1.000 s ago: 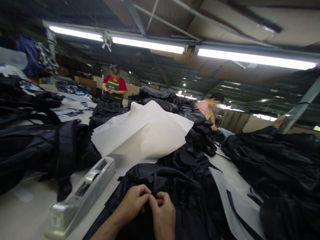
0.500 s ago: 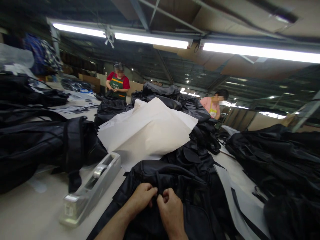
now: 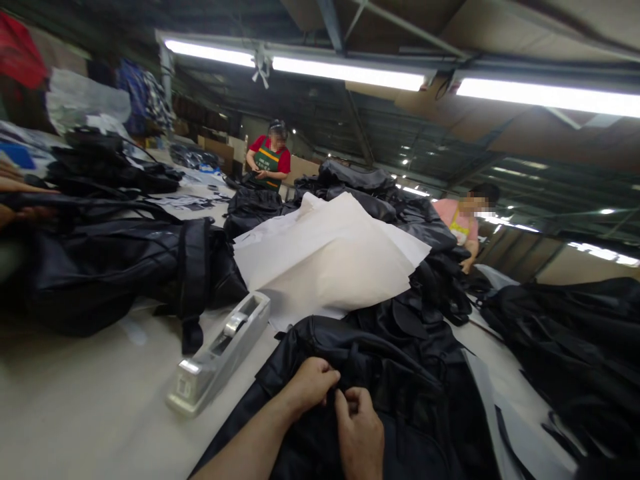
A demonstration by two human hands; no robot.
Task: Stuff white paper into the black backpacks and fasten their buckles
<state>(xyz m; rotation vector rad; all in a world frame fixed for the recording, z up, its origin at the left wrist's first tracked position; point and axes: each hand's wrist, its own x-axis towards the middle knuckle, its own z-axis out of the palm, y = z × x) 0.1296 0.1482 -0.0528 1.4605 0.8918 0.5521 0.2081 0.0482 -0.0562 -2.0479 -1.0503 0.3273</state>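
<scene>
A black backpack point(image 3: 420, 413) with a smooth, leather-like surface lies in front of me on the table. My left hand point(image 3: 314, 385) is over its upper middle, fingers closed in a pinch. Close beside it, thumb up and fingers curled, my right hand point(image 3: 361, 427) is also closed against the bag. The fingertips of both hands almost meet, and whatever small part they pinch is dark and hidden. A grey tape dispenser point(image 3: 220, 357) stands on the table left of the backpack. Beyond the bag, a stack of white paper sheets point(image 3: 330, 260) rests on more black bags.
Another black bag point(image 3: 110, 273) lies at the left, with a co-worker's hands point(image 3: 25, 207) at its far-left end. More black bags point(image 3: 565, 333) are heaped at the right. Two people, one in a green apron point(image 3: 267, 167) and one in pink point(image 3: 460, 223), stand beyond the pile.
The view has swung left, so everything sits further right in the picture. A co-worker's hands have come into view at the left. My hands stay at the same part of the backpack.
</scene>
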